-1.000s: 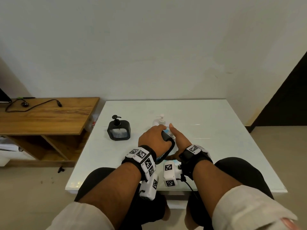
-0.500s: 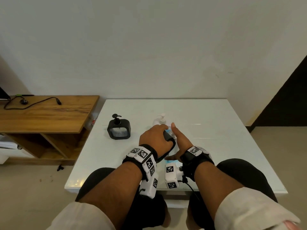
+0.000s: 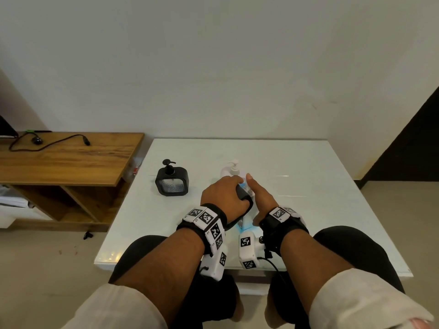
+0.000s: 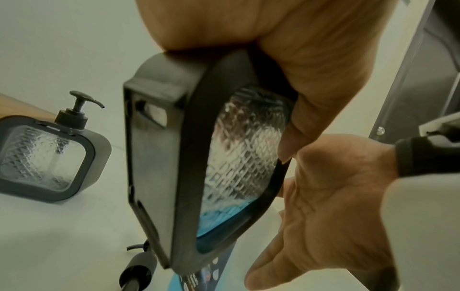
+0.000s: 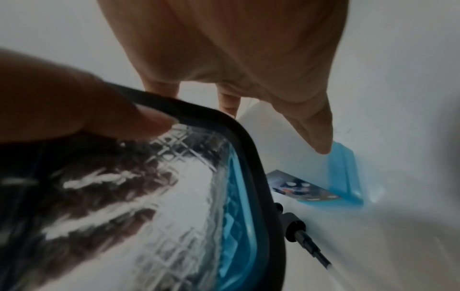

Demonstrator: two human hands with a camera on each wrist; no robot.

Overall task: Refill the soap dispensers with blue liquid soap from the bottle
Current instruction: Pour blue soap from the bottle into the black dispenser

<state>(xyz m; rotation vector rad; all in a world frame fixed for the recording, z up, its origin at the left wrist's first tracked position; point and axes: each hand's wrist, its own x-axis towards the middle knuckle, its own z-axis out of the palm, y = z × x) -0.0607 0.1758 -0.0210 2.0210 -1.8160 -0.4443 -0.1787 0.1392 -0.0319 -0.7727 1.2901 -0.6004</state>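
Working at the table (image 3: 308,162). Barely anything is changing over the last second: my left hand (image 3: 221,195) is still gripping the open dispenser (image 4: 199,157), and my right hand (image 3: 261,198) is lying flat-fingered against the bottle (image 5: 343,173) just beside it, grasping nothing. So I'm judging that pouring isn't under way. The second dispenser (image 3: 171,181) is standing apart, untouched. Only the wrist views are showing the thin blue soap (image 4: 224,218) layer inside and the pump (image 4: 137,271) lying loose.
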